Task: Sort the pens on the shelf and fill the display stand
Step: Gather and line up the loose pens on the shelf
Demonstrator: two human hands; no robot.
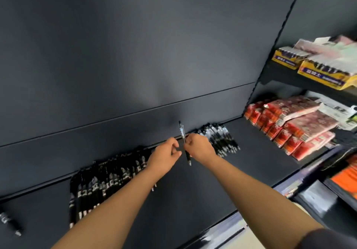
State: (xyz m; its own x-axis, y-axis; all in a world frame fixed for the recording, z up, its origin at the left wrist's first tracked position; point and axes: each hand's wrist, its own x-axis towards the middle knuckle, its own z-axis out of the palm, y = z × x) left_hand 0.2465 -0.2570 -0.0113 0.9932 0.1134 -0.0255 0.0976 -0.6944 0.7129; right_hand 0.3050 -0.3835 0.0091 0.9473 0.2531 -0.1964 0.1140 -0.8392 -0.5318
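Pen [182, 131] upright, gripped by right hand [199, 146], left hand [166, 154] just beside

Reaching forward with both arms [119, 200], hands nearly meeting; gripping pen [182, 132] nearly upright in right hand [200, 147], curling left hand [167, 151] just beside it.

Head view looks forward-down, near the shelf [193, 194].
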